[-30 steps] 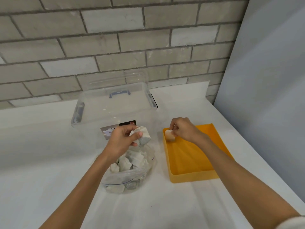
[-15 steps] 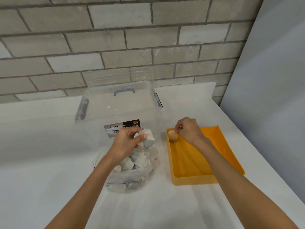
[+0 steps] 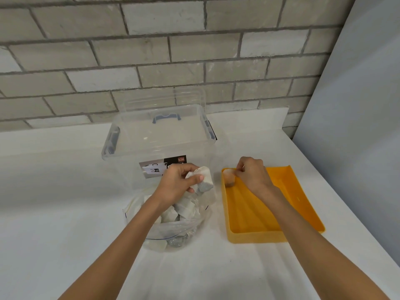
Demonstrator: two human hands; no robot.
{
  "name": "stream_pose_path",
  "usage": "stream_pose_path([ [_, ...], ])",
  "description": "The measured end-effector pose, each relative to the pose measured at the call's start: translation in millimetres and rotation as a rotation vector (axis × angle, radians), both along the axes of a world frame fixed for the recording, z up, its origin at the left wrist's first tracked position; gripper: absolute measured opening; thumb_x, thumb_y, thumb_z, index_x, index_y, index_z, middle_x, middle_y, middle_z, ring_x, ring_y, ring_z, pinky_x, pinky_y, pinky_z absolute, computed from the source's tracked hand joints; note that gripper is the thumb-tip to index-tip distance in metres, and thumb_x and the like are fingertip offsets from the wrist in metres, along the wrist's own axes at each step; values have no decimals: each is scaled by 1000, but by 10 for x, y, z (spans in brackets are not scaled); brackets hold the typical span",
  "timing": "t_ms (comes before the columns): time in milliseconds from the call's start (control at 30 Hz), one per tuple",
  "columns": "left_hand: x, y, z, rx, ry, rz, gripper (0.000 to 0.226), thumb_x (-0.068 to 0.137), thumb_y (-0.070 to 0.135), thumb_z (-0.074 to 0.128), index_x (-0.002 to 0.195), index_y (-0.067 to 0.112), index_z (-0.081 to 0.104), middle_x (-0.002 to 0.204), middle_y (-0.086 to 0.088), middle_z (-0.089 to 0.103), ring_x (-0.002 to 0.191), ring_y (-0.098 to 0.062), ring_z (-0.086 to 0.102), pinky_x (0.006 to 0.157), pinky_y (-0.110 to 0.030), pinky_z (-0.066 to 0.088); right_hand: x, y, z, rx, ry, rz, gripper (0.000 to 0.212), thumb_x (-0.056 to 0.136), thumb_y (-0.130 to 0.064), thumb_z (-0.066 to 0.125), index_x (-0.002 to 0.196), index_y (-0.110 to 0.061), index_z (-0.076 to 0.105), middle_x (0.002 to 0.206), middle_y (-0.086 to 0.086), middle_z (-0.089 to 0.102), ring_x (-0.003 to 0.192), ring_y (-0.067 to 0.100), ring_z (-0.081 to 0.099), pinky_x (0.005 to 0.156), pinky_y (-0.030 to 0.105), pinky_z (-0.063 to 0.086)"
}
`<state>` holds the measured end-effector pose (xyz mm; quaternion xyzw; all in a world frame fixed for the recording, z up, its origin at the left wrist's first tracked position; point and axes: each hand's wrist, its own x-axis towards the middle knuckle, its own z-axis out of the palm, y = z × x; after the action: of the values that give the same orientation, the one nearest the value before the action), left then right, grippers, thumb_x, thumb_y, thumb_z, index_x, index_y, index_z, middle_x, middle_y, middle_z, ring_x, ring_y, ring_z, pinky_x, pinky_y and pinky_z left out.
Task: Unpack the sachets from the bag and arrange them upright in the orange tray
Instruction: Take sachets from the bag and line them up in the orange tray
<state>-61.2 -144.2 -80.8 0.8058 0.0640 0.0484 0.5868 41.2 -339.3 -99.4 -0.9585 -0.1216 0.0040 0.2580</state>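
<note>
Centre frame: the right hand [image 3: 252,177] pinches a sachet [image 3: 229,178] upright in the upper-left corner of the orange tray [image 3: 255,237], apparently starting a row. The left hand [image 3: 178,184] grips spare sachets [image 3: 204,180] above the bag [image 3: 173,226] on the worktop [image 3: 65,213], likely next.

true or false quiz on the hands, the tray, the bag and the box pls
1. The left hand grips sachets above the bag. True.
2. The orange tray is full. False: only one sachet shows in it, in its far left corner.
3. The right hand pinches that sachet. True.
4. The clear box stands right of the tray. False: it stands left of it, behind the bag.
5. The bag is empty. False: more sachets lie inside.
</note>
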Motion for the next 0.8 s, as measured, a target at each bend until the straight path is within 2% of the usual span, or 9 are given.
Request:
stream_pose_path([
  [67, 48, -32, 12, 30, 2, -26, 7, 84, 9, 70, 91, 11, 71, 82, -5, 68, 67, -8, 58, 52, -17, 51, -18, -38, 43, 45, -16, 15, 9, 90, -11, 57, 89, -11, 66, 93, 8, 67, 92, 25, 60, 72, 31, 52],
  [133, 93, -56, 28, 53, 7, -53, 6, 84, 10, 70, 90, 8, 71, 85, -14, 67, 67, -9, 57, 52, -16, 50, -81, -46, 153, 147, -28, 66, 12, 89, -13, 57, 84, -15, 68, 82, 2, 67, 83, 18, 62, 63, 17, 46],
  [200, 142, -74, 47, 76, 14, -84, 4, 85, 11, 70, 88, 11, 72, 90, -19, 68, 70, -9, 57, 54, -16, 49, -180, -25, 313, 259, -6, 147, 12, 89, -18, 60, 87, -17, 71, 79, -1, 69, 77, 11, 63, 62, 10, 43],
  [333, 231, -136, 125, 106, 16, -135, 11, 84, 15, 71, 93, 8, 73, 81, -9, 65, 65, -3, 54, 55, -17, 50, -304, 31, 506, 347, 83, 322, 15, 85, -30, 69, 97, -22, 73, 84, -6, 70, 78, 2, 61, 68, 11, 43],
  [467, 269, -183, 185, 95, 20, -160, 18, 82, 10, 72, 100, 6, 72, 76, 6, 67, 66, -1, 58, 60, -17, 54, -265, 15, 494, 374, 70, 315, 4, 84, -20, 71, 86, -18, 73, 78, -5, 70, 72, 2, 60, 67, 15, 46],
  [600, 269, -115, 163, 72, 19, -92, 32, 78, 2, 75, 109, 8, 68, 99, -16, 68, 83, -20, 65, 68, -25, 58, -141, -166, 470, 341, 63, 234, 5, 87, -17, 67, 84, -18, 70, 77, 1, 70, 69, 10, 65, 70, 20, 51],
  [700, 254, -68, 148, 79, 36, -59, 37, 75, -3, 75, 109, 7, 65, 94, -17, 65, 77, -20, 64, 71, -29, 59, -63, -296, 372, 274, 104, 217, 5, 88, -15, 66, 85, -17, 70, 76, 4, 72, 67, 9, 67, 74, 22, 51],
  [800, 240, -49, 126, 104, 28, -40, 28, 74, -4, 75, 97, 10, 66, 91, -14, 67, 76, -21, 64, 72, -31, 58, -25, -323, 219, 229, 123, 182, 5, 87, -15, 67, 84, -18, 70, 77, 5, 70, 72, 13, 64, 73, 27, 50],
])
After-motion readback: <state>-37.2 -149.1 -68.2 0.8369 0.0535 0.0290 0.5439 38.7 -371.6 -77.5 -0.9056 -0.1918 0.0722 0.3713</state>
